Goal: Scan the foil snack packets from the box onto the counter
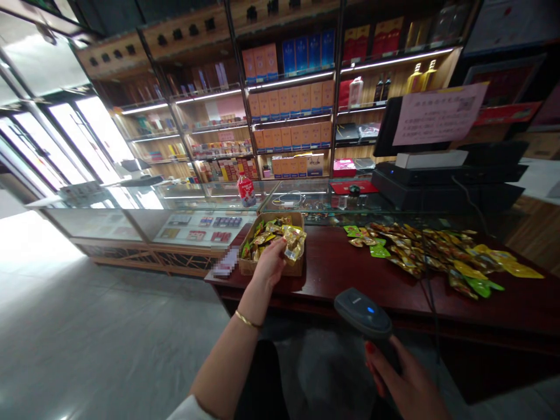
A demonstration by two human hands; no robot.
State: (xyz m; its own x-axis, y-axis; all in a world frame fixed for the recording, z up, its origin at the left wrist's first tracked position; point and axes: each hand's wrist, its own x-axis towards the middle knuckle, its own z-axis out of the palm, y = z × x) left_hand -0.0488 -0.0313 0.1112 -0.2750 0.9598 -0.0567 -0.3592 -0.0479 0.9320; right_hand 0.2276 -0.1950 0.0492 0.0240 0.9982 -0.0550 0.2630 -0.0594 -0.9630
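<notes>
My left hand is closed on a gold snack packet, held over the right side of a cardboard box. Inside that box lie more gold and green snack packets. My right hand grips the handle of a dark barcode scanner, which has a blue light lit on top. The scanner is in front of the table edge, apart from the packets. A wide heap of gold, yellow and green snack packets is spread over the right of the dark red table.
A glass display counter runs behind the table, with a red-labelled bottle on it. At the back right stands a monitor with a pink paper sheet. A dark cable hangs over the table's front edge. Stocked shelves line the wall.
</notes>
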